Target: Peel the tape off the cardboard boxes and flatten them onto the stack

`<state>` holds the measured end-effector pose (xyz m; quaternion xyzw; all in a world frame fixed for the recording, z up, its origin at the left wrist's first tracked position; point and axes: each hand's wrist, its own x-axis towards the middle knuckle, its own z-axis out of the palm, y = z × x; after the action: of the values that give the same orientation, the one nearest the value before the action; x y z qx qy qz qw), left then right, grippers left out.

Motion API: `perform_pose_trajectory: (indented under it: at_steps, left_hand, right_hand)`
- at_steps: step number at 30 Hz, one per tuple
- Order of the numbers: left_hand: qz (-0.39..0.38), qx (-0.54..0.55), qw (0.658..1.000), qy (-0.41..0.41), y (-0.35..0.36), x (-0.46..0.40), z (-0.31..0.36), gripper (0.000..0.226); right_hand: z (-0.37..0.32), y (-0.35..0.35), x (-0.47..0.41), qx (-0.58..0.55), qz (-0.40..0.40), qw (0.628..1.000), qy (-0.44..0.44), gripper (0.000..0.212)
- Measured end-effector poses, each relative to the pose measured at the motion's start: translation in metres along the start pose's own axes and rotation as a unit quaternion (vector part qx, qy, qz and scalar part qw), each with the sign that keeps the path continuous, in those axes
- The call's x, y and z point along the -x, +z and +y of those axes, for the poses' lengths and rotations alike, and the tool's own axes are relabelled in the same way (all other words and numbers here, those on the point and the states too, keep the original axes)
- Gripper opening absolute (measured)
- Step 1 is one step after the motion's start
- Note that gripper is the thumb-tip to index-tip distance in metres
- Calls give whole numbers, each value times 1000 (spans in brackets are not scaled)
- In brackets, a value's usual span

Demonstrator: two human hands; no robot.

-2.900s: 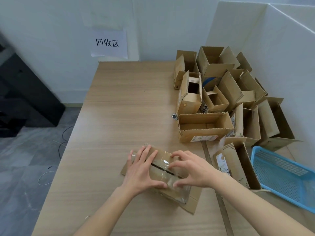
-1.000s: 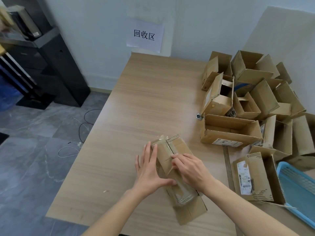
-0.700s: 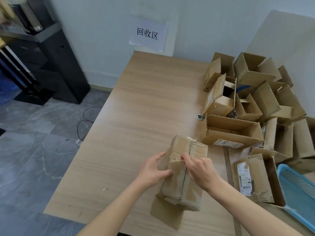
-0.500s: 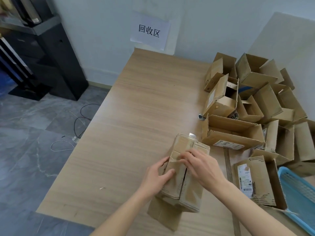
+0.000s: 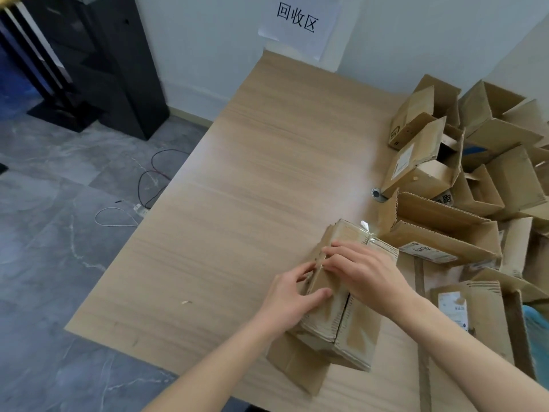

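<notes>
A small cardboard box point(image 5: 341, 316) stands on the wooden table point(image 5: 252, 203) near its front edge, its taped bottom facing up. Clear tape point(image 5: 365, 230) runs along the seam between the two closed flaps, with a loose end at the far side. My left hand point(image 5: 292, 295) grips the box's left side, thumb on top. My right hand point(image 5: 365, 272) lies over the top, its fingertips picking at the tape along the left edge. One open flap point(image 5: 297, 364) of the box sticks out toward me.
A pile of opened cardboard boxes point(image 5: 463, 179) fills the table's right side, the nearest point(image 5: 436, 236) just beyond my right hand. A blue basket point(image 5: 539, 325) shows at the right edge. The table's left edge drops to a grey floor with cables point(image 5: 142, 185).
The box was turned from lying crosswise to lengthwise and tipped up. My right hand slid leftward across the top to the left edge. The view shifted left.
</notes>
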<state>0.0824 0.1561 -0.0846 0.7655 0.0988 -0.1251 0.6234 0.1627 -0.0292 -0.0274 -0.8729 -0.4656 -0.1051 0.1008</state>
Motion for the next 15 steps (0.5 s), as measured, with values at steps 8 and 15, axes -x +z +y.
perform_pose_trajectory:
  at_steps: [8,15]
  left_hand:
    - [11,25,999,-17,0,6,3,75]
    - [24,42,999,-26,1,9,6,93]
  right_hand:
    - [-27,10,-8,18,54,987,148,12]
    - [-37,14,-9,17,93,968,233,4]
